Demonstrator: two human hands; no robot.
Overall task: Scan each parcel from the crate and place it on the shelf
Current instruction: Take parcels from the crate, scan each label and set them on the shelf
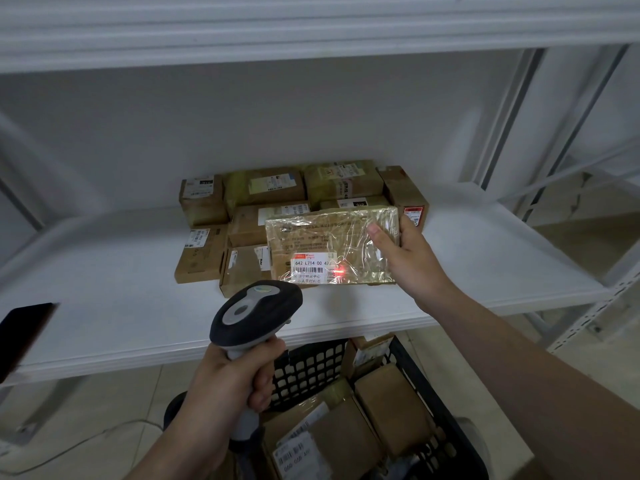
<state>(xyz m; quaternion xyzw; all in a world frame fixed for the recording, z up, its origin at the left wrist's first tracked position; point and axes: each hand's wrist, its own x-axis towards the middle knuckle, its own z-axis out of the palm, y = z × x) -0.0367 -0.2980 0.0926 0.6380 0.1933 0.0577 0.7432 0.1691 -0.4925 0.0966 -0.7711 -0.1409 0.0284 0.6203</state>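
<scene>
While my left hand (230, 379) is clenched round the handle of the scanner (254, 310), my right hand (407, 261) grasps the parcel (330, 245) by its right short edge, thumb on the front face and fingers behind. It holds the parcel up over the front of the shelf (121, 306), at about one o'clock from the scanner's head. The parcel is a flat, brick-shaped box wrapped in glossy clear film that throws back glare, so I judge it stiff enough to take by one end but slick under the thumb. Carried one-handed without sagging, it seems fairly light. The red dot (341, 270) sits just at three o'clock of the barcode on the label (311, 266), not across the bars, so I think the aim wants nudging toward nine o'clock. For placing, I would pinch the short edge firmly and keep my skin off the label. At twelve o'clock behind it lie the stacked parcels (263, 192) on the shelf. The crate (446, 410), at five o'clock below the shelf edge, holds more boxes (346, 438).
</scene>
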